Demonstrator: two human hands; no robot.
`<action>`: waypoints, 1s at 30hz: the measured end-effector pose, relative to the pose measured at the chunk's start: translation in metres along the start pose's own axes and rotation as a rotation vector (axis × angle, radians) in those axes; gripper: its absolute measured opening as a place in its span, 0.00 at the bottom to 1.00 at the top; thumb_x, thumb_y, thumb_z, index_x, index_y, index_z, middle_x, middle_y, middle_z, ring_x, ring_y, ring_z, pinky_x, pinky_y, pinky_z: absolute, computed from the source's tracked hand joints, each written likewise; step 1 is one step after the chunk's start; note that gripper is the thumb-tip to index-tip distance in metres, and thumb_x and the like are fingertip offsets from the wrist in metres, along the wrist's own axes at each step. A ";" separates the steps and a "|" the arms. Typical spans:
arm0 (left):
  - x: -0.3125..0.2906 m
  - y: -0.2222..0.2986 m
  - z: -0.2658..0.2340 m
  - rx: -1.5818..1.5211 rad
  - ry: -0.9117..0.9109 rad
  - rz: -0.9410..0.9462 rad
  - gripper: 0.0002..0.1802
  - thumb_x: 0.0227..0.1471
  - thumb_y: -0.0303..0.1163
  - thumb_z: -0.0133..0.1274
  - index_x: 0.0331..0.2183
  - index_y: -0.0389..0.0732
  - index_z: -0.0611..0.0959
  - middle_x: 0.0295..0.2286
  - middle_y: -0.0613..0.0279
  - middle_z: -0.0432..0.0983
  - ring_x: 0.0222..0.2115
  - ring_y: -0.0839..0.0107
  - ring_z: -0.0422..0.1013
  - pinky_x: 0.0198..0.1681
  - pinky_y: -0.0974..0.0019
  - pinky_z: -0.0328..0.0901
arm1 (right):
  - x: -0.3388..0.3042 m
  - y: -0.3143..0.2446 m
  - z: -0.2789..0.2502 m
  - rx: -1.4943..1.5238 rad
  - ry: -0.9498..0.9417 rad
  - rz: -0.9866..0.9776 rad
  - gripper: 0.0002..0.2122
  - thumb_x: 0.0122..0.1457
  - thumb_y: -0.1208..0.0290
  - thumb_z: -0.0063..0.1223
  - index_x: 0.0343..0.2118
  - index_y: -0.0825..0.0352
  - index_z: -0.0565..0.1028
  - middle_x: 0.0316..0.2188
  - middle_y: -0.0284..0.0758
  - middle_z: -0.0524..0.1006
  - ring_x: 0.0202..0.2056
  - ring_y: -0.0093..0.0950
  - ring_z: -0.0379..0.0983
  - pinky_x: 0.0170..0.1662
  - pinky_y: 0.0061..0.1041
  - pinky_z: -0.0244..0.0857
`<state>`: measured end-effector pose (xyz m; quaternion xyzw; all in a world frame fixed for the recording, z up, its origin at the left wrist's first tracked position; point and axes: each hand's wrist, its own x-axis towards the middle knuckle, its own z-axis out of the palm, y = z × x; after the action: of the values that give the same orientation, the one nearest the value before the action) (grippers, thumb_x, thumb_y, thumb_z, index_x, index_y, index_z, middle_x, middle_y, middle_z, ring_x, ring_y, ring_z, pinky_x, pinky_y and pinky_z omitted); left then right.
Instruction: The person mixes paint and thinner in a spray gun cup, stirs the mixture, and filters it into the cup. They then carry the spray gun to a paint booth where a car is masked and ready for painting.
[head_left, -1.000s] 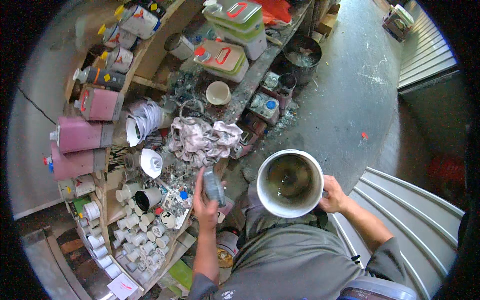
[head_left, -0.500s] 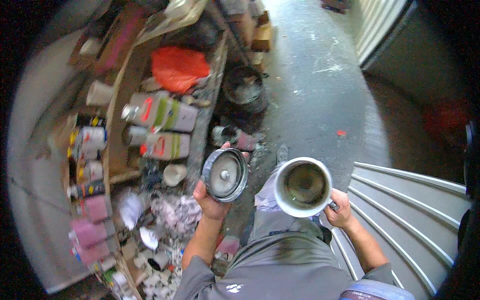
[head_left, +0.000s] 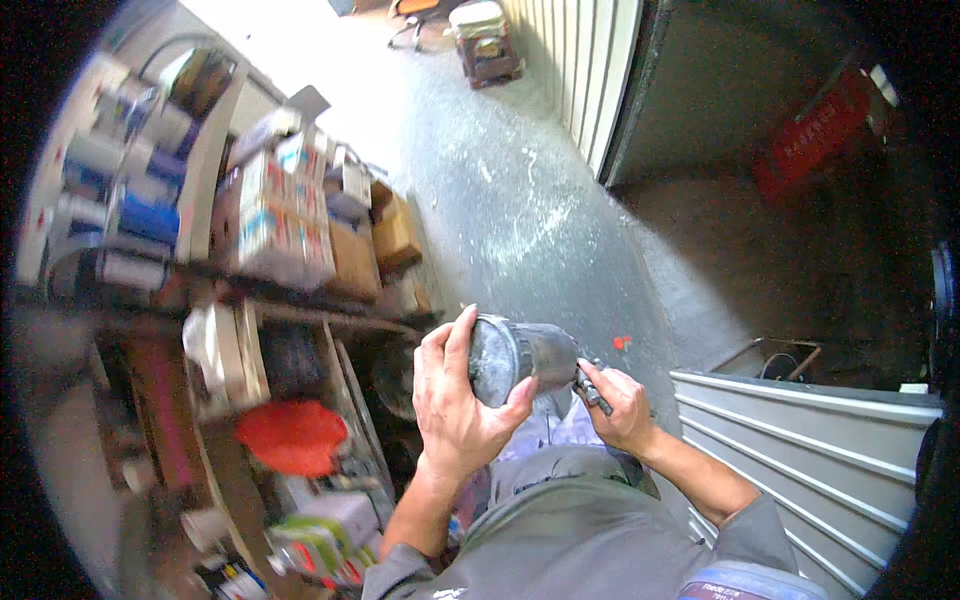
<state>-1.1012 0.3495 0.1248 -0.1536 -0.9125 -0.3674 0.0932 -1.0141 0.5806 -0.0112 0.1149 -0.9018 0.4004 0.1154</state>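
In front of my waist is a grey metal cup (head_left: 548, 352), tipped onto its side with its round end toward the left. The round grey lid (head_left: 488, 372) appears to sit over that end. My left hand (head_left: 448, 392) closes on the lid, fingers over the far edge and thumb at the near side. My right hand (head_left: 622, 412) grips a small dark metal fitting (head_left: 594, 386) beside the cup's other end. The inside of the cup is hidden.
Cluttered shelving on the left holds stacked boxes (head_left: 280, 215), a red sheet (head_left: 292, 438) and blurred containers (head_left: 325, 535). A ribbed pale panel (head_left: 800, 440) stands close on my right. Ahead runs the stained grey floor (head_left: 480, 200), with a stool-like stack (head_left: 485, 45) far off.
The lid, held apart at the left before, is now against the cup's end. The cup has gone from upright to tilted. My hands have drawn together, and my view has swung up the aisle.
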 end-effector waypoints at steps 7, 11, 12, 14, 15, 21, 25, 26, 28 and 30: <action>0.230 -0.065 0.077 0.257 0.030 -0.156 0.46 0.50 0.59 0.64 0.60 0.37 0.73 0.43 0.42 0.71 0.45 0.42 0.71 0.51 0.47 0.66 | 0.207 0.110 0.031 -0.132 0.142 0.032 0.30 0.48 0.80 0.57 0.59 0.71 0.74 0.28 0.41 0.75 0.28 0.43 0.74 0.31 0.42 0.68; 0.369 -0.110 0.083 0.357 -0.016 -0.286 0.43 0.52 0.59 0.63 0.59 0.39 0.74 0.42 0.41 0.73 0.44 0.41 0.73 0.49 0.45 0.67 | 0.350 0.165 0.044 -0.153 0.111 -0.013 0.31 0.45 0.80 0.57 0.59 0.69 0.75 0.26 0.38 0.73 0.27 0.40 0.73 0.31 0.40 0.69; 0.402 -0.118 0.080 0.345 -0.016 -0.306 0.42 0.53 0.59 0.61 0.59 0.40 0.74 0.41 0.42 0.75 0.43 0.41 0.75 0.47 0.44 0.69 | 0.385 0.173 0.042 -0.168 0.075 -0.008 0.31 0.45 0.80 0.57 0.58 0.68 0.76 0.26 0.38 0.72 0.26 0.39 0.73 0.30 0.39 0.70; 0.463 -0.136 0.073 0.388 0.035 -0.370 0.41 0.54 0.60 0.59 0.58 0.41 0.75 0.41 0.41 0.77 0.42 0.39 0.76 0.46 0.43 0.69 | 0.460 0.185 0.041 -0.185 0.079 -0.069 0.30 0.47 0.78 0.57 0.58 0.66 0.76 0.25 0.37 0.71 0.25 0.37 0.73 0.30 0.39 0.69; 0.495 -0.148 0.069 0.379 0.045 -0.433 0.41 0.54 0.62 0.57 0.58 0.40 0.76 0.42 0.40 0.78 0.42 0.37 0.76 0.46 0.42 0.69 | 0.499 0.191 0.040 -0.198 0.063 -0.094 0.29 0.47 0.78 0.57 0.58 0.66 0.77 0.25 0.37 0.71 0.25 0.37 0.73 0.29 0.39 0.69; 0.676 -0.259 0.052 0.521 0.023 -0.668 0.44 0.61 0.67 0.43 0.49 0.31 0.83 0.33 0.28 0.81 0.40 0.30 0.77 0.48 0.39 0.68 | 0.719 0.234 0.083 -0.286 -0.028 -0.232 0.24 0.55 0.74 0.56 0.58 0.67 0.77 0.23 0.36 0.68 0.24 0.34 0.72 0.29 0.36 0.69; 0.809 -0.356 0.049 0.518 -0.050 -0.690 0.41 0.64 0.64 0.38 0.41 0.31 0.83 0.34 0.29 0.80 0.41 0.32 0.76 0.46 0.38 0.67 | 0.863 0.274 0.138 -0.277 -0.089 -0.239 0.24 0.56 0.74 0.56 0.58 0.66 0.77 0.24 0.36 0.70 0.25 0.35 0.73 0.29 0.37 0.69; 0.846 -0.381 0.046 0.496 -0.101 -0.643 0.39 0.65 0.62 0.38 0.41 0.31 0.83 0.34 0.30 0.81 0.41 0.31 0.76 0.47 0.38 0.67 | 0.901 0.283 0.149 -0.259 -0.088 -0.220 0.25 0.55 0.74 0.58 0.58 0.66 0.76 0.24 0.36 0.70 0.25 0.36 0.73 0.29 0.37 0.70; 0.912 -0.418 0.037 0.484 -0.160 -0.500 0.37 0.66 0.60 0.38 0.42 0.31 0.82 0.34 0.32 0.81 0.40 0.31 0.75 0.47 0.38 0.67 | 0.972 0.296 0.162 -0.223 -0.116 -0.172 0.27 0.52 0.75 0.60 0.59 0.65 0.76 0.25 0.37 0.72 0.27 0.37 0.74 0.30 0.39 0.70; 0.977 -0.453 0.027 0.328 -0.072 -0.301 0.33 0.66 0.49 0.44 0.58 0.30 0.74 0.52 0.29 0.74 0.56 0.37 0.69 0.61 0.48 0.63 | 1.042 0.303 0.172 -0.118 -0.136 -0.134 0.24 0.56 0.72 0.60 0.58 0.64 0.77 0.23 0.37 0.72 0.25 0.37 0.75 0.29 0.40 0.70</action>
<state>-2.1749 0.2665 0.0911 -0.0116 -0.9754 -0.2181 0.0283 -2.1114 0.5301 -0.0222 0.1948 -0.9198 0.3291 0.0873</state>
